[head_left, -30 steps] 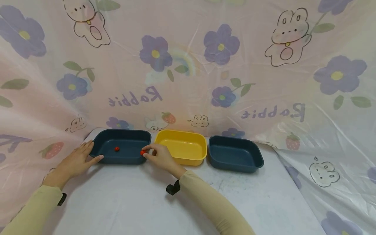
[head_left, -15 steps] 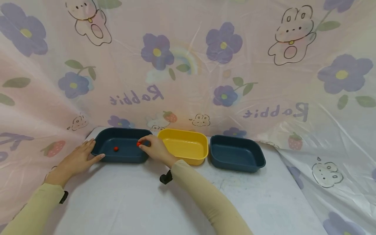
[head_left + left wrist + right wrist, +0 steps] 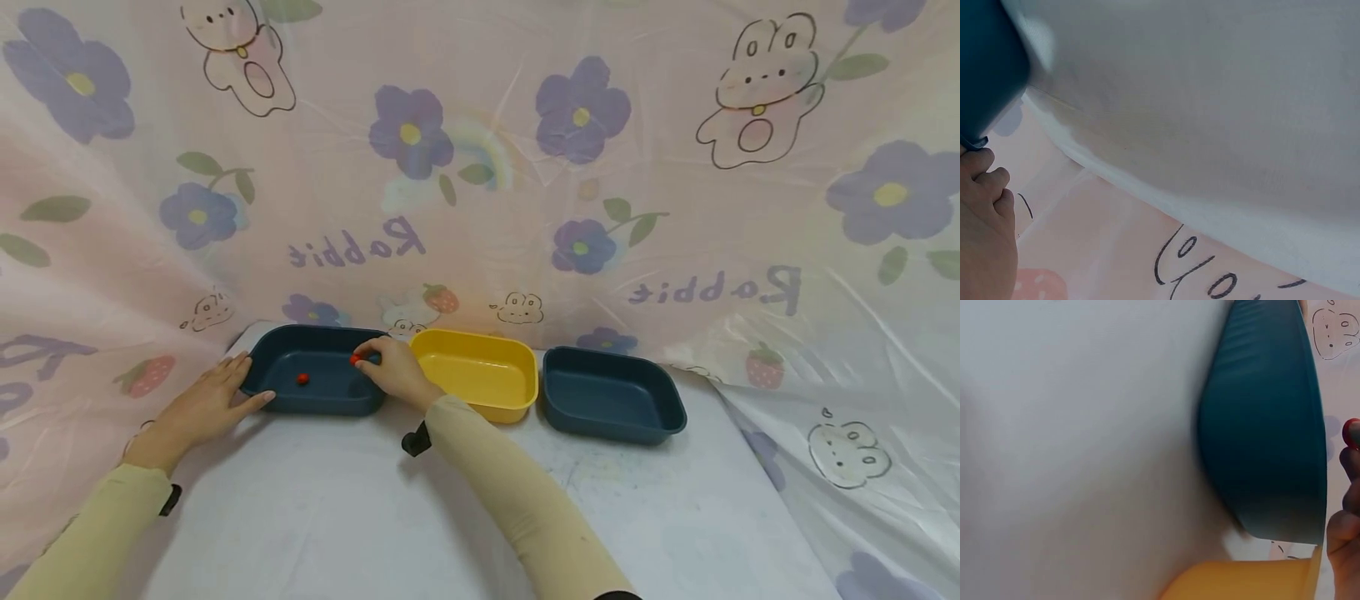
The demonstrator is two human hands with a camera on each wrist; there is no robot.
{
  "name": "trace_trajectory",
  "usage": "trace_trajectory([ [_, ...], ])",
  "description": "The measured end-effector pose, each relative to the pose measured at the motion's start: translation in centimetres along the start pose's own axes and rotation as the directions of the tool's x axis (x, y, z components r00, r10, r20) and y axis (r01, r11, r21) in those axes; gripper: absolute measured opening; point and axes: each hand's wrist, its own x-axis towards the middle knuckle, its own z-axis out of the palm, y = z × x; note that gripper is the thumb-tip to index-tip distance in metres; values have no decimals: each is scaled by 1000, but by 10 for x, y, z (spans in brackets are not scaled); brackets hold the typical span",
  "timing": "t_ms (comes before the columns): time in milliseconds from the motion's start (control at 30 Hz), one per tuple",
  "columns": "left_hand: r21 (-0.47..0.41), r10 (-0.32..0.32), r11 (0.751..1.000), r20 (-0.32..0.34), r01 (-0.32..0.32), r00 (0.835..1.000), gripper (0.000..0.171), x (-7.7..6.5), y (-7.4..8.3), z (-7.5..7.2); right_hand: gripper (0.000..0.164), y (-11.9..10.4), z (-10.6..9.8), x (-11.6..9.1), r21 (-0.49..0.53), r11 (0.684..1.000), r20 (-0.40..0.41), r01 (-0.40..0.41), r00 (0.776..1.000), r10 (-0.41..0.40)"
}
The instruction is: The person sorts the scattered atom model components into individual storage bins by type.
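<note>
A dark blue plastic tray (image 3: 322,404) stands at the left, with a small red ball (image 3: 302,379) on its floor. My right hand (image 3: 397,369) pinches another small red ball (image 3: 354,360) between thumb and fingers, above the right end of this tray. In the right wrist view that ball (image 3: 1349,432) shows at the fingertips, higher than the tray's rim. My left hand (image 3: 198,410) rests against the tray's left end, fingers extended on the rim and thumb near the front wall. In the left wrist view its fingers (image 3: 991,181) touch the rim corner.
A yellow tray (image 3: 476,404) stands beside the blue one in the middle, and a second dark blue tray (image 3: 611,421) is to its right. All stand on a white-covered table (image 3: 337,508). A printed curtain (image 3: 480,167) hangs behind and along both sides.
The right hand has lifted its red ball from the tray's right front end, moving slightly back and left over the tray. The left hand stays at the rim. The head view has shifted slightly.
</note>
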Motion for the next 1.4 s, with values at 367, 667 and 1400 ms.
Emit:
trace_trajectory([
  [367,5,2,1000,-1,-2,1000,97,3,4,0,25,4,-2,2,-25,1000,-42,7,999,-8],
  [667,7,-3,1000,2,3,1000,97,2,2,0,29,0,-7,-7,24,999,-26,22,999,-21],
  [1400,72,-11,997,28,9,1000,99,3,1,-4,27,-1,-36,-52,162,985,-105,62,993,-45],
])
